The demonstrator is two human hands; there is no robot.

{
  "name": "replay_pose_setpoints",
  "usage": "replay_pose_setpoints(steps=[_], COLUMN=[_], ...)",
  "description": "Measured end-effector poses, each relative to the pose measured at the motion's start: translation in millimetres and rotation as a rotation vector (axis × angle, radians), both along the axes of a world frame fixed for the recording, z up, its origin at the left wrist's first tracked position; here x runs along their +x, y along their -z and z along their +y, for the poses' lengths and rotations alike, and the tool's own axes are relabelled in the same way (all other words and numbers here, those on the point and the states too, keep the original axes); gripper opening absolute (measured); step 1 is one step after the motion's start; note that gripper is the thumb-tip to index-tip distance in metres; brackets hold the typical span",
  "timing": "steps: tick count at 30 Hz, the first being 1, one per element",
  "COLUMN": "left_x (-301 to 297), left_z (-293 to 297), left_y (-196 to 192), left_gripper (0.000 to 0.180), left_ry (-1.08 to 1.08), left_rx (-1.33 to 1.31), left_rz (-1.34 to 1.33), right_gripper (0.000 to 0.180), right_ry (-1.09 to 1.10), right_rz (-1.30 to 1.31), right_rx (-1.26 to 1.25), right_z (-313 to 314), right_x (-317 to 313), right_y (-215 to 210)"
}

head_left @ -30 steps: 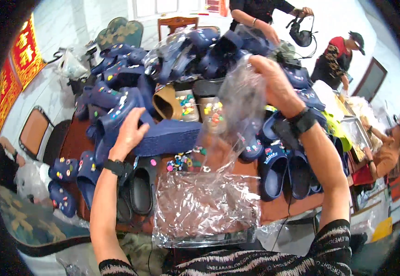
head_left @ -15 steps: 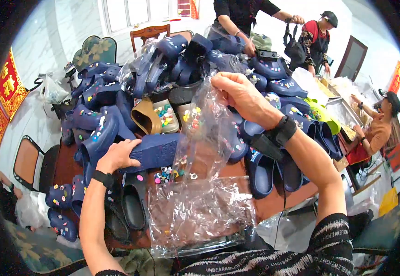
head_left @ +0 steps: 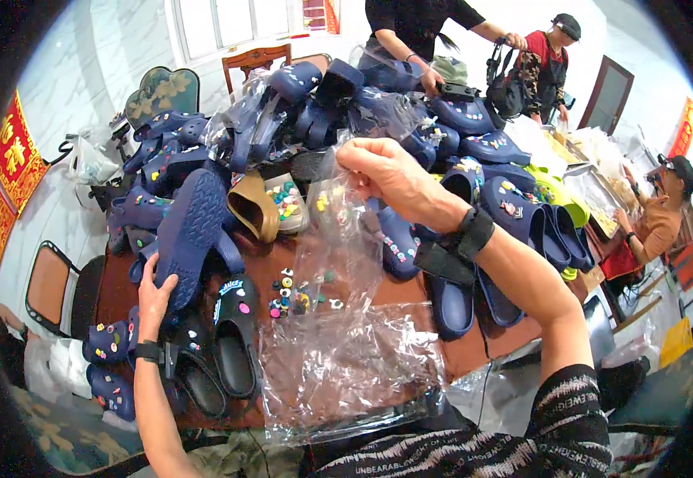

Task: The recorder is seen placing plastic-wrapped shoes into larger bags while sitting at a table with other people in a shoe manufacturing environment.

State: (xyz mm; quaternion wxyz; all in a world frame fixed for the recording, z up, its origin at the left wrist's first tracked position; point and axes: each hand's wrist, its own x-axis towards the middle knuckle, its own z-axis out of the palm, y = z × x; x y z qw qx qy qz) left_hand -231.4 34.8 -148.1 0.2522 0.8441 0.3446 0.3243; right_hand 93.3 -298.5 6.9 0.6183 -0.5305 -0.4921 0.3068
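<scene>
Clear plastic bags (head_left: 354, 370) are spread in a crumpled stack at the near edge of the brown table (head_left: 514, 338), just in front of the person. One clear bag (head_left: 337, 239) is lifted above the stack, pinched at its top edge by the closed fingers of the right hand (head_left: 386, 171), and hangs down toward the table. Behind its lower end, small coloured shoe charms (head_left: 294, 291) are scattered on the tabletop. To the left, a navy clog (head_left: 191, 231) is gripped at its lower end by the left hand (head_left: 155, 295), fingers curled around it, sole turned up and toe pointing away. Just right of that hand a black clog (head_left: 239, 334) with charms lies on the table. Farther off, a tan clog (head_left: 255, 207) lies beside a small tray of charms (head_left: 286, 199), and behind these a large heap of navy clogs (head_left: 378, 103), some in plastic, is piled across the table. Beyond the heap, a person in black (head_left: 414, 24) is leaning over it.
</scene>
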Motion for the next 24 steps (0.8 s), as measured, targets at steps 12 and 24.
replay_pose_setpoints(steps=[12, 24], left_x=[-3.0, 29.5], left_z=[-31.3, -118.1], left_y=[36.9, -116.1], left_gripper=[0.084, 0.043], left_ry=[-0.098, 0.359], left_rx=[0.237, 0.072], left_rz=[0.343, -0.165], right_gripper=[0.031, 0.034], right_ry=[-0.032, -0.337], right_rz=[-0.164, -0.266], right_rx=[0.039, 0.011], right_z=[-18.1, -43.0], right_x=[-57.1, -80.7], right_y=[-28.5, -48.6])
